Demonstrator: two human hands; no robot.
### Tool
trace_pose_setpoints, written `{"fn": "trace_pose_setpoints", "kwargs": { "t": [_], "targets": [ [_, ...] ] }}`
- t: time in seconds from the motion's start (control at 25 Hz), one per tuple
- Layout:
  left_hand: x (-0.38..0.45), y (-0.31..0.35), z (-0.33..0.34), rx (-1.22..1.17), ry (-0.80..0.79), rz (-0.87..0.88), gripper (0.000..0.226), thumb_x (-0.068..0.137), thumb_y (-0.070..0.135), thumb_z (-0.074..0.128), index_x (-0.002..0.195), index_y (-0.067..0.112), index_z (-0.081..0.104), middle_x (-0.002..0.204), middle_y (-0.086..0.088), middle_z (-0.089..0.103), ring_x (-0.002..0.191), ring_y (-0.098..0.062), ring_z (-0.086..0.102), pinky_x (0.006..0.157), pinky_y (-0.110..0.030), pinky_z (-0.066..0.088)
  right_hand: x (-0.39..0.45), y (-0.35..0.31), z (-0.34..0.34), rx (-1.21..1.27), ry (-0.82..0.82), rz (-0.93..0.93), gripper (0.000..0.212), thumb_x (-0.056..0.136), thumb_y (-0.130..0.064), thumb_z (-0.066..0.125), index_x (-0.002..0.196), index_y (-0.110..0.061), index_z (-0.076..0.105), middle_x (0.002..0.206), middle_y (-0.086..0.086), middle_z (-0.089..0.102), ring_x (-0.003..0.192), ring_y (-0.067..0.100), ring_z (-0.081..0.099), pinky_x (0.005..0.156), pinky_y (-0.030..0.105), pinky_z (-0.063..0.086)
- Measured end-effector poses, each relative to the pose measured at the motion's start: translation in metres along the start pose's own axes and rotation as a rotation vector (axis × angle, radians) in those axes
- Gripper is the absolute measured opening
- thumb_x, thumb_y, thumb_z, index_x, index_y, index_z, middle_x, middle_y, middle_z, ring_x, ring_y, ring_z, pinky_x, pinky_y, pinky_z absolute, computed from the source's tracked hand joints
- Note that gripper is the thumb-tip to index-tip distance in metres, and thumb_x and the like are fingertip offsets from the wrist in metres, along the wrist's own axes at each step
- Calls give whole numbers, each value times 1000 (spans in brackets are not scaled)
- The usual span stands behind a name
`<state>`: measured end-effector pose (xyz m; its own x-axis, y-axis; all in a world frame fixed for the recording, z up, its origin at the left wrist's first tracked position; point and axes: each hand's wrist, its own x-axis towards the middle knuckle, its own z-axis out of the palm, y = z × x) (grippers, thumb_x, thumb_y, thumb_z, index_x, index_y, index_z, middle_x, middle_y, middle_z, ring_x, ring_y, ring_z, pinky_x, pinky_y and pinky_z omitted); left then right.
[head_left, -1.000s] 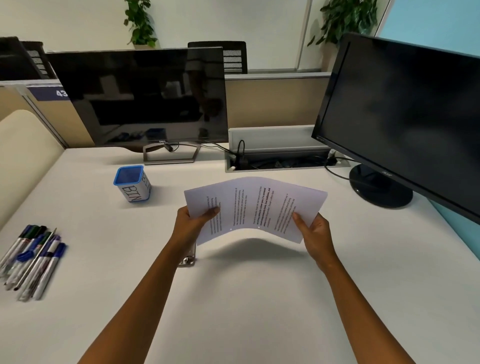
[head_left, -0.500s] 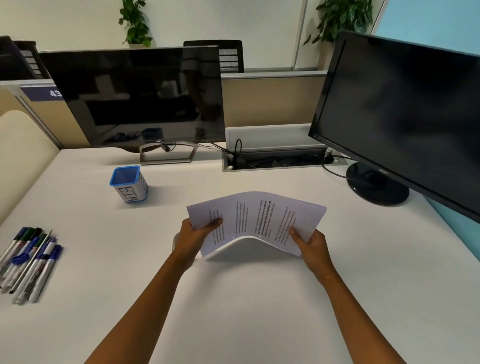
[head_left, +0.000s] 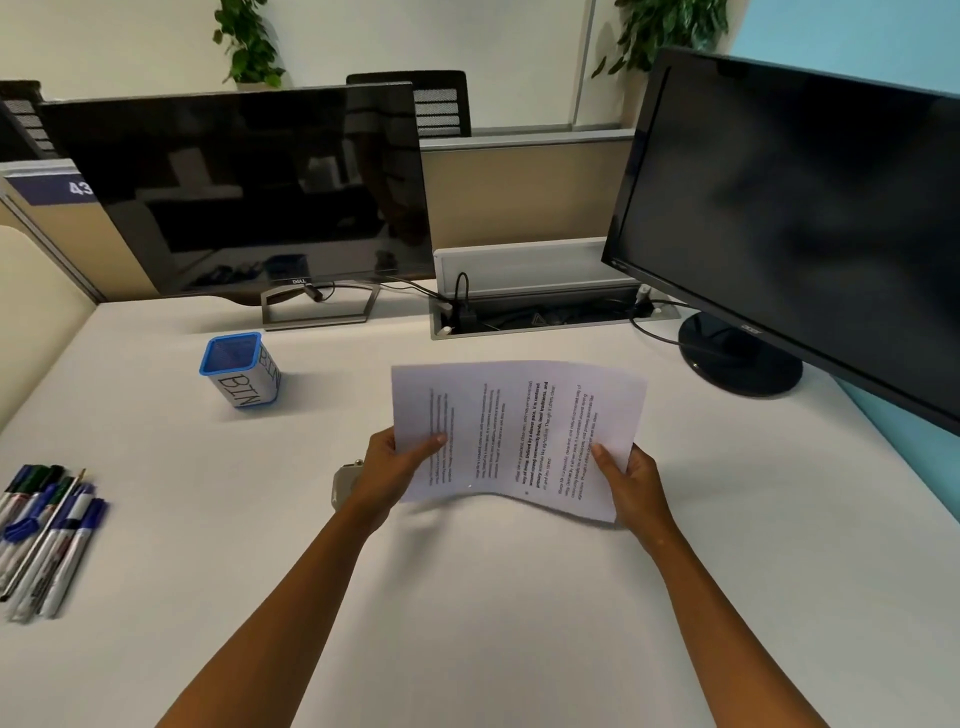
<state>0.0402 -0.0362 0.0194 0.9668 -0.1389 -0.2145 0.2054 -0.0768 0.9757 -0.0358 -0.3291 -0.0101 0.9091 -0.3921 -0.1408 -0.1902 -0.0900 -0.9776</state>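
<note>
A stack of printed white paper sheets (head_left: 514, 436) is held just above the white desk (head_left: 467, 623), text running sideways. My left hand (head_left: 395, 470) grips its left edge with the thumb on top. My right hand (head_left: 631, 483) grips the lower right edge, thumb on the page. The near edge of the sheets sags slightly toward the desk. A small metallic object (head_left: 344, 480), perhaps a stapler, lies mostly hidden behind my left wrist.
A blue mesh cup labelled BIN (head_left: 241, 370) stands at the left. Several markers and pens (head_left: 44, 535) lie at the far left edge. Two dark monitors (head_left: 249, 192) (head_left: 800, 218) stand at the back, with an open cable tray (head_left: 545, 312) between them.
The sheets were arched upward between both hands and lowered toward the desk; now they are flatter and spread wider. Both hands keep their grip.
</note>
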Motion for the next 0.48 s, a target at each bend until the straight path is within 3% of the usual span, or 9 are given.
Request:
{"fn": "trace_pose_setpoints", "kwargs": {
  "t": [0.12, 0.28, 0.36, 0.48],
  "targets": [
    [10, 11, 6, 39, 3, 90, 12, 92, 19, 69, 102, 23, 73, 101, 4, 77, 87, -26, 73, 80, -41, 60, 1, 9, -14, 52, 59, 49, 21, 95, -27, 60, 115, -20, 64, 106, -6, 71, 97, 11, 68, 79, 24, 54],
    [16, 6, 25, -21, 11, 101, 29, 90, 9, 69, 117, 19, 68, 112, -1, 73, 99, -20, 70, 79, -28, 57, -5, 36, -37, 158, 185, 179, 26, 96, -24, 61, 120, -17, 64, 112, 0, 71, 104, 22, 67, 93, 40, 52],
    [15, -5, 36, 28, 20, 97, 38, 89, 10, 71, 125, 21, 64, 119, 3, 70, 103, -15, 68, 80, -21, 52, -8, 47, -46, 190, 296, 246, 26, 96, -22, 60, 122, -16, 62, 115, 5, 69, 104, 26, 65, 93, 42, 52],
    [14, -25, 51, 99, -15, 71, 43, 88, 12, 72, 128, 25, 62, 125, 7, 66, 116, -12, 61, 95, -28, 49, -14, 58, -60, 200, 467, 313, 28, 97, -19, 59, 124, -14, 62, 122, 12, 67, 103, 30, 63, 91, 43, 53]
  ]
}}
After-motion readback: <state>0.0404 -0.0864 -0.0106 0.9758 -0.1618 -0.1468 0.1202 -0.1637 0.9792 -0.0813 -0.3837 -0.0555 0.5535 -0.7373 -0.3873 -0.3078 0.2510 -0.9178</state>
